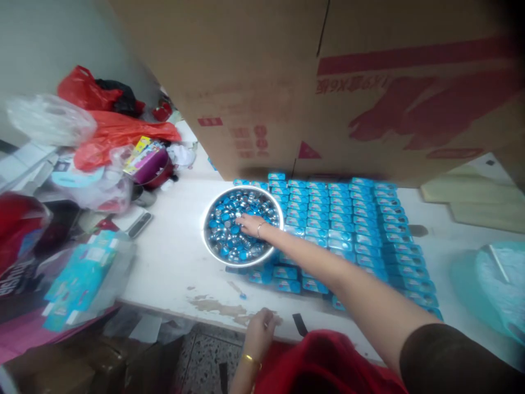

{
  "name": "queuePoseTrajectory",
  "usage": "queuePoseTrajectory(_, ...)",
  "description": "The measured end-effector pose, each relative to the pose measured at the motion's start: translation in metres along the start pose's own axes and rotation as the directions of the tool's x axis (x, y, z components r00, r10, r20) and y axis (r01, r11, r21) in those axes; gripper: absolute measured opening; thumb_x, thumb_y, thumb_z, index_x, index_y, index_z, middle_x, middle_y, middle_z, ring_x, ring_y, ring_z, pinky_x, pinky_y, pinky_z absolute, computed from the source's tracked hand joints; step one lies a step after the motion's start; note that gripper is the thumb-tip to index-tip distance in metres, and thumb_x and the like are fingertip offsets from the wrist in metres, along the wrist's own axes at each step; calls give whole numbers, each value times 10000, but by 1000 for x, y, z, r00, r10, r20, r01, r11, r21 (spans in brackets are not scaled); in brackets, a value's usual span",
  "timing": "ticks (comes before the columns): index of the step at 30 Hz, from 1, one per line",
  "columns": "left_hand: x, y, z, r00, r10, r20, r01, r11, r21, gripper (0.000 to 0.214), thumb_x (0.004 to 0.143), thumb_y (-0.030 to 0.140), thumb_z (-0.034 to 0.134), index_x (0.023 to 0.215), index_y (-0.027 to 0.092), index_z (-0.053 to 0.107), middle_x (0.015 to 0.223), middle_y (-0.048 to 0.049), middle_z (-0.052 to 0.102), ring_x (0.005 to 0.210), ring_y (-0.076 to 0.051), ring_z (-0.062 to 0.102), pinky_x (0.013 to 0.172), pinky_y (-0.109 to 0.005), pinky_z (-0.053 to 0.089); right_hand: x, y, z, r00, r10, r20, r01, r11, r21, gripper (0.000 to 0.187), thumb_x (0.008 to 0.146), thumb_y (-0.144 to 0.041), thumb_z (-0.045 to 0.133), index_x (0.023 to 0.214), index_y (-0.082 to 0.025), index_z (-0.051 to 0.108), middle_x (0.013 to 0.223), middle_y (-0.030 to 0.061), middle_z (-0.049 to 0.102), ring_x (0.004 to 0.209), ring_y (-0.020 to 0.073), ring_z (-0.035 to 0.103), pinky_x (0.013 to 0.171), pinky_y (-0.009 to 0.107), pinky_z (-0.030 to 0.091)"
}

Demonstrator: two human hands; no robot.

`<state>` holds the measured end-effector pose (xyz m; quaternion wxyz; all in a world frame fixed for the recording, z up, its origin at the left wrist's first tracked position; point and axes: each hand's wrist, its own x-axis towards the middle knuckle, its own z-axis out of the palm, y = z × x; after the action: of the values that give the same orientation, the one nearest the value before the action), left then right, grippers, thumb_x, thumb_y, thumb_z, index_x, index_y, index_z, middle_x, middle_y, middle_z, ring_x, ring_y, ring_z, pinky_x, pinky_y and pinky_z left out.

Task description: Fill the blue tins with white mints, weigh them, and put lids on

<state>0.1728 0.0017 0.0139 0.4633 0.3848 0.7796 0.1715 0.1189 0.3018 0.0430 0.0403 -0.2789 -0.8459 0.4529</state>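
My right hand (253,225) reaches far across the white table (172,262) into a round metal bowl (209,241) full of small blue and silver caps (229,230). Its fingers lie down among the caps, curled, and I cannot see whether they hold one. A ring shows on one finger. My left hand (260,327) rests closed on the table's near edge, wearing a gold bracelet; nothing shows in it. Rows of small blue packs (353,224) are laid flat right of the bowl, under my forearm.
A large cardboard box (311,82) with red print stands behind the packs. Red plastic bags (110,131), clear bags and a transparent box of blue packs (82,279) crowd the left. A teal bag (488,284) lies at right. Worn paint marks the table's near edge.
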Motion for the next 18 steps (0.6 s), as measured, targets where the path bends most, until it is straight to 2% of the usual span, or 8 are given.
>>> queuePoseTrajectory(4, 13, -9, -10, 986, -28, -167, 27, 1000, -10, 211, 844, 371, 468, 750, 194, 531, 684, -2, 595, 666, -147, 581, 676, -265, 456, 3, -2, -11, 968, 173, -184, -122, 958, 260, 246, 777, -136, 501, 1000, -164, 601, 881, 43, 621, 767, 164, 571, 722, 305, 483)
queuePoseTrajectory(6, 18, -29, -12, 922, -167, -350, 166, 986, -34, 168, 843, 345, 478, 831, 183, 523, 771, -21, 587, 743, -157, 589, 743, -293, 472, 5, 2, -17, 934, 286, -213, -179, 892, 414, 238, 811, -184, 453, 1020, -154, 565, 802, 28, 607, 666, 141, 554, 600, 273, 487)
queuePoseTrajectory(9, 16, -65, -6, 822, -321, -470, 325, 943, -75, 221, 875, 322, 434, 1019, 162, 482, 993, -100, 547, 977, -209, 560, 895, -382, 443, 7, 12, -21, 907, 384, -171, -211, 768, 605, 205, 809, -267, 477, 948, -136, 553, 687, 13, 582, 594, 128, 543, 507, 242, 472)
queuePoseTrajectory(10, 14, -75, -2, 809, -342, -478, 347, 934, -82, 256, 873, 329, 446, 1063, 159, 468, 1055, -121, 523, 1044, -225, 534, 931, -401, 426, 7, 15, -21, 894, 423, -152, -192, 665, 721, 191, 815, -283, 465, 910, -140, 549, 665, 10, 574, 588, 125, 549, 497, 234, 471)
queuePoseTrajectory(12, 8, -89, 10, 818, -348, -459, 350, 933, -84, 315, 846, 337, 510, 1105, 164, 464, 1127, -131, 489, 1104, -240, 504, 960, -402, 415, 6, 19, -19, 866, 495, -74, -99, 313, 945, 178, 828, -299, 441, 841, -152, 540, 654, 12, 572, 596, 124, 569, 492, 228, 477)
queuePoseTrajectory(14, 3, -95, 22, 852, -319, -416, 315, 946, -80, 328, 828, 312, 546, 1118, 177, 477, 1147, -115, 479, 1091, -223, 518, 962, -367, 424, 6, 21, -14, 846, 532, 20, -7, -26, 1000, 154, 835, -282, 437, 791, -165, 526, 660, 9, 576, 599, 115, 579, 494, 218, 482)
queuePoseTrajectory(16, -1, -96, 33, 873, -292, -391, 282, 956, -85, 307, 849, 283, 516, 1134, 177, 482, 1156, -109, 473, 1076, -201, 530, 967, -336, 424, 8, 20, -9, 818, 571, 69, 27, -157, 987, 95, 827, -235, 471, 765, -174, 511, 656, -7, 569, 579, 92, 565, 492, 192, 476)
queuePoseTrajectory(18, -3, -95, 40, 885, -279, -373, 267, 960, -83, 318, 869, 292, 488, 1162, 169, 469, 1187, -118, 459, 1076, -199, 534, 960, -330, 430, 10, 17, -3, 761, 645, 63, 50, -155, 987, 41, 802, -188, 527, 768, -182, 504, 645, -32, 551, 551, 72, 541, 477, 164, 460)
